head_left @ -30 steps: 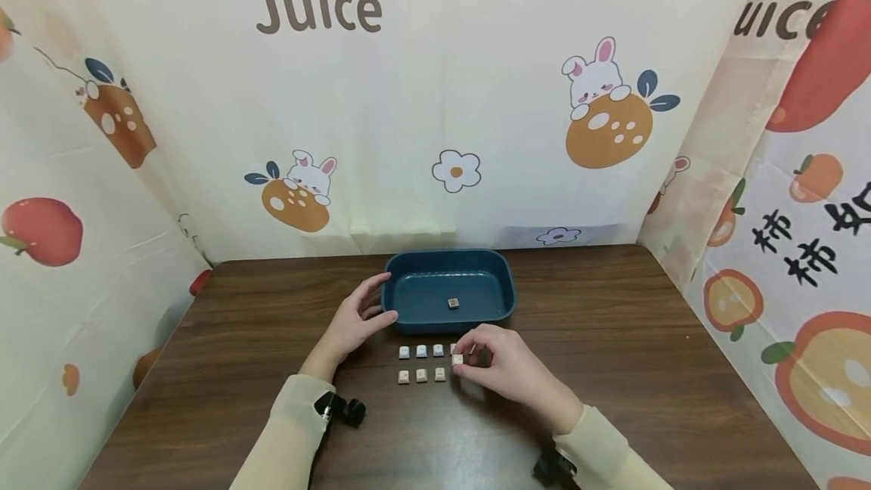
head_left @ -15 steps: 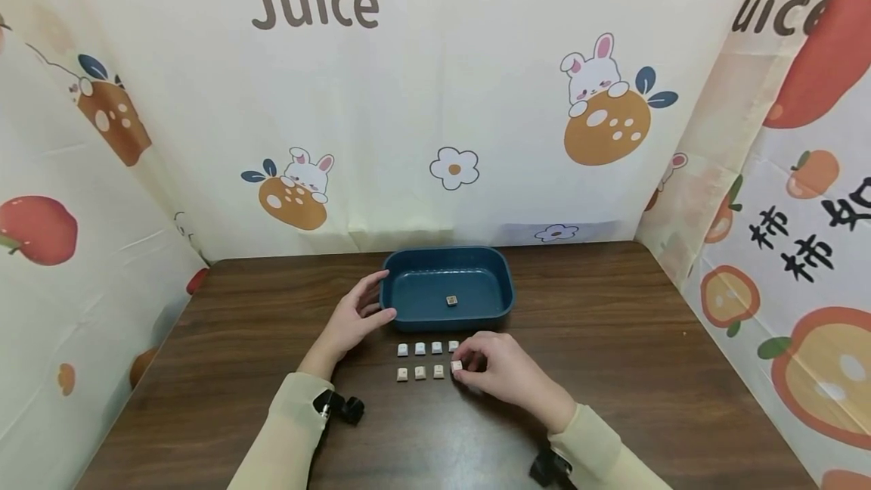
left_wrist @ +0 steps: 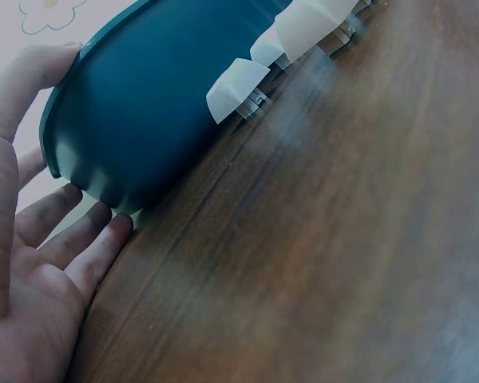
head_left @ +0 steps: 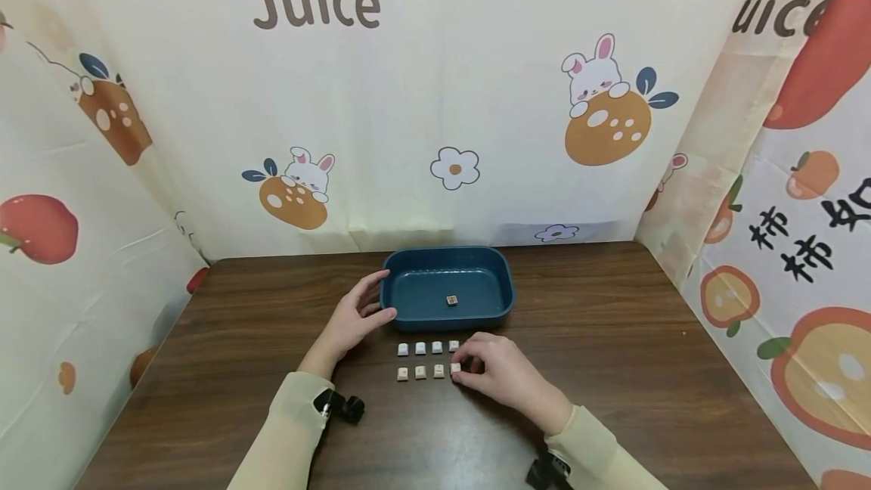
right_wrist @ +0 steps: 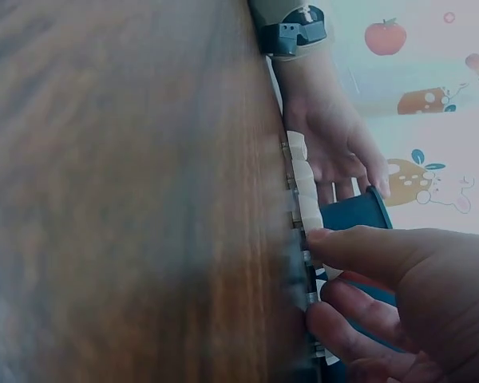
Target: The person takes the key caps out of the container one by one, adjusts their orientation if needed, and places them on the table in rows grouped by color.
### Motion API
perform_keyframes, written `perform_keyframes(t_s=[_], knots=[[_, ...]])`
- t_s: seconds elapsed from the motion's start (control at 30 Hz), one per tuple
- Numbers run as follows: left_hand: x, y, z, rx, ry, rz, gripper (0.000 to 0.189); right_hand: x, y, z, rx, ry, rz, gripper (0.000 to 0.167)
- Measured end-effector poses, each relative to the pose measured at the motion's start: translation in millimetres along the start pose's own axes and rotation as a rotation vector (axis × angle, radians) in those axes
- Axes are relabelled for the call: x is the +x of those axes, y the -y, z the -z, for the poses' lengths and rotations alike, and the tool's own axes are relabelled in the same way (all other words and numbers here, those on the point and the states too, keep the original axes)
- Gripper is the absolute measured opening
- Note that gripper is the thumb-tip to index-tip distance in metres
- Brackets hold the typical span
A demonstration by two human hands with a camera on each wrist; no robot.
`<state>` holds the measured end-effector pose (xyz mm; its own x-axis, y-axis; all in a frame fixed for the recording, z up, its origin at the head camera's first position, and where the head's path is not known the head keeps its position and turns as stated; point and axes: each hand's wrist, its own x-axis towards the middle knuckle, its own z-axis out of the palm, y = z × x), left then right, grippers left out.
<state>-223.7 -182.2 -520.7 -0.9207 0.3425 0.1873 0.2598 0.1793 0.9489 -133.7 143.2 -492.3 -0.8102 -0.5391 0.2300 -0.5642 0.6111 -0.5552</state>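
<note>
Small white keycaps with switch-like bases stand in two rows. The back row [head_left: 420, 348] runs along the front of a blue tray [head_left: 415, 321]. My right hand [head_left: 506, 370] pinches a cream keycap [head_left: 455, 369] between thumb and fingers, at the right end of the front row [head_left: 420, 373]. In the right wrist view, the thumb [right_wrist: 359, 243] lies over that keycap close above the tabletop. My left hand [head_left: 350, 321] touches the tray's left end, fingers fairly straight and spread; the left wrist view shows fingertips [left_wrist: 118, 227] against the tray wall and the thumb at its rim.
One small keycap-sized piece [head_left: 452, 300], dark with a light edge, lies inside the tray. The brown wooden table [head_left: 612, 339] ends at printed cloth walls [head_left: 381, 97] on three sides. Each wrist wears a small black camera [head_left: 351, 410].
My right hand has moved the pinched keycap toward me, from between the rows down to the right end of the front row. The left hand stays at the tray.
</note>
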Motion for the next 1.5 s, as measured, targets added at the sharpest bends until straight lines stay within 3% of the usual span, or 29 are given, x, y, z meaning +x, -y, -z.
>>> perform_keyframes(t_s=[0.43,0.77,0.9,1.03,1.27,1.5], knots=[[0.2,0.0,0.2,0.002,-0.002,-0.001,0.074,-0.7,-2,-1,-0.006,0.008,0.003,0.017],[-0.4,-0.5,-2.6,0.007,-0.006,0.006,0.073,6.3,7,26,0.133,-0.057,0.018,0.02],[0.5,-0.4,-1.9,0.009,-0.004,-0.006,0.072,20.1,7,42,0.109,-0.11,0.044,0.025],[-0.5,-1.3,-0.3,0.016,-0.009,-0.003,0.073,41.1,1,55,0.079,-0.107,0.073,0.026],[-2.0,-1.4,0.2,0.015,-0.007,0.0,0.071,80.0,-14,67,-0.008,-0.019,0.078,0.023],[-0.6,-4.5,-0.8,0.009,-0.008,0.005,0.072,111.8,-32,64,-0.065,0.106,-0.048,0.03]])
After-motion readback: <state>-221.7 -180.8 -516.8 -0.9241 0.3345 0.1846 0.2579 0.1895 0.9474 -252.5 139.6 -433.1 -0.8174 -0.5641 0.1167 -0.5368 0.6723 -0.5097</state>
